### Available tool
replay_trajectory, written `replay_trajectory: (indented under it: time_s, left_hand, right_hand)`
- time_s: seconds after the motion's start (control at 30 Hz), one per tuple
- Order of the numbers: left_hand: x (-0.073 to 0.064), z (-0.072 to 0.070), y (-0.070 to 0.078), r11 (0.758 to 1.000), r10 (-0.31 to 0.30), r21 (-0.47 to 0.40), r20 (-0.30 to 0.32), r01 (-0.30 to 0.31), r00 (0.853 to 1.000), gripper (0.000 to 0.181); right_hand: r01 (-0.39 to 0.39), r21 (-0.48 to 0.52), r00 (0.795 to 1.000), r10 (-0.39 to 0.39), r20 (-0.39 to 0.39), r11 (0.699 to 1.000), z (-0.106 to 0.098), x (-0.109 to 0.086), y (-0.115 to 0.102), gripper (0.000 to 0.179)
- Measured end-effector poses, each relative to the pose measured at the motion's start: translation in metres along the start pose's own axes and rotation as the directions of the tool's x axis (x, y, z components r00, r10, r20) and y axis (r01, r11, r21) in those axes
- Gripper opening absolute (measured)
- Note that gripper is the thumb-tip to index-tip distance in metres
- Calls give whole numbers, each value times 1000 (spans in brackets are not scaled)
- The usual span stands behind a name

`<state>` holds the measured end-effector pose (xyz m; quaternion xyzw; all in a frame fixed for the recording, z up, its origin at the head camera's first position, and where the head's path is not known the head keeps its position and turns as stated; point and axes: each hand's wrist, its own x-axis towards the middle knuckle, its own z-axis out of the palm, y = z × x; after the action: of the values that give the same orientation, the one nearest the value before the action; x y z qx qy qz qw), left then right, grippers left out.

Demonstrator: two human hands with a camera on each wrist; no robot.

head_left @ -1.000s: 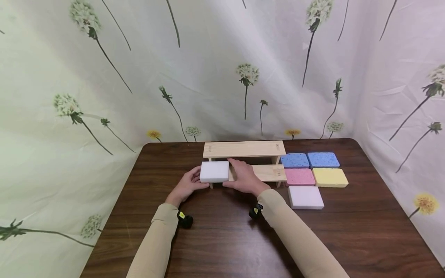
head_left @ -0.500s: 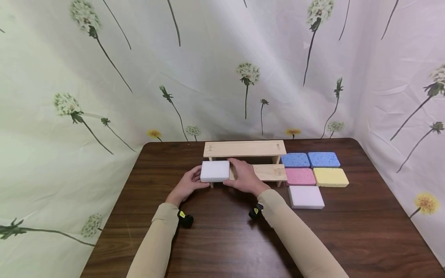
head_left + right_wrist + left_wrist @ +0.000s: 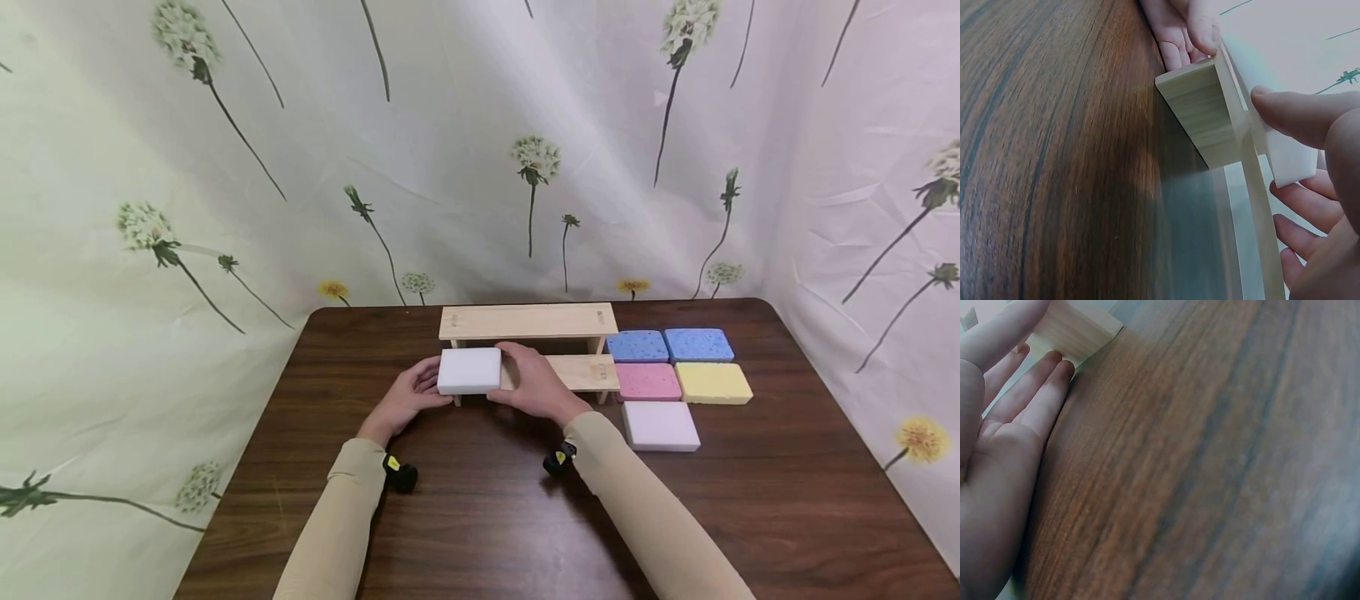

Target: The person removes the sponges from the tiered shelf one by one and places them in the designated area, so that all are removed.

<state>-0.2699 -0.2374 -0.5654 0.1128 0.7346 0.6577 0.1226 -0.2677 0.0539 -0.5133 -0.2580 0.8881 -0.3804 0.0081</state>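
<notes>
A white sponge block [image 3: 469, 368] lies flat on the left end of the lower shelf of a small two-step wooden rack [image 3: 573, 372]. My right hand [image 3: 536, 385] holds the sponge's right end, thumb on the near edge and fingers around the far side; the right wrist view shows the thumb tip [image 3: 1263, 94] on the white block [image 3: 1291, 156]. At the rack's left end is my left hand [image 3: 401, 402], its fingers fairly straight and its thumb by the shelf's front corner. In the left wrist view, the left palm [image 3: 1004, 456] faces the rack's end [image 3: 1075, 331].
Right of the rack lie two blue sponges [image 3: 636, 346], a pink sponge [image 3: 647, 382] and a yellow sponge [image 3: 712, 382]. Another white sponge [image 3: 660, 426] sits nearer. The dark wooden table [image 3: 480, 517] meets a flower-print cloth [image 3: 465, 167] behind.
The white sponge has slid slightly right along the lower shelf, together with my right hand. My left hand has stayed almost in place, and a gap now shows between its fingers and the sponge.
</notes>
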Motion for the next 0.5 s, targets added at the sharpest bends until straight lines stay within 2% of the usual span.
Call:
replay_trajectory:
  time_s: [0.5]
  left_hand:
    - [1,-3,-3,1000,11,15,7,-11,1000,82]
  right_hand:
    - [-6,32,1000,6,-19,999,-5,-10,0,89]
